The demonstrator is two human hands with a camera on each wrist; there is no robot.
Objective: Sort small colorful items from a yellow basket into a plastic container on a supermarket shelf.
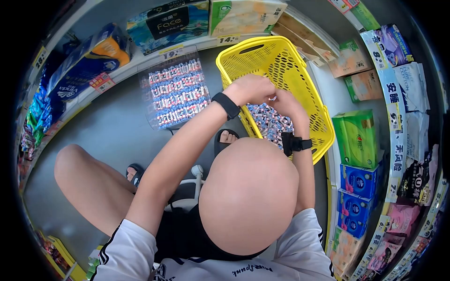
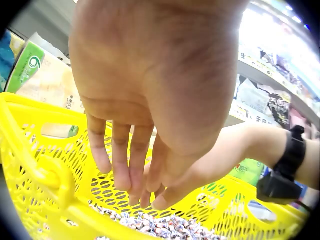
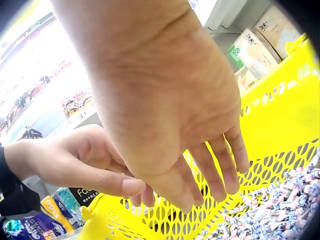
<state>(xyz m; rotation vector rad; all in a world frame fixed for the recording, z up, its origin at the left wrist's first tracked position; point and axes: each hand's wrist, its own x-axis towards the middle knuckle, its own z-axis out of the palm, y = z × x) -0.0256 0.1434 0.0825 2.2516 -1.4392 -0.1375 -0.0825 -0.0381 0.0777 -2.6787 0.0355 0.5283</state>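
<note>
My left hand (image 1: 256,89) and right hand (image 1: 289,106) meet close together over the yellow shopping basket (image 1: 323,133). Wrapped candies (image 1: 268,122) in white, blue and red lie heaped in it. In the left wrist view, the left hand (image 2: 145,95) points downward, its fingers (image 2: 121,155) nearly straight. The right wrist view shows the right hand (image 3: 170,115) with loose, extended fingers (image 3: 212,172) above the candies. Thumbs and index fingertips come close together, and no candy shows between them.
Left of the basket, a clear tray (image 1: 149,105) on the floor holds rows of similar candies. Shelves with tissue packs (image 1: 354,139) and price labels (image 1: 228,40) curve around. My bare knee (image 1: 248,187) rises close in front of the basket.
</note>
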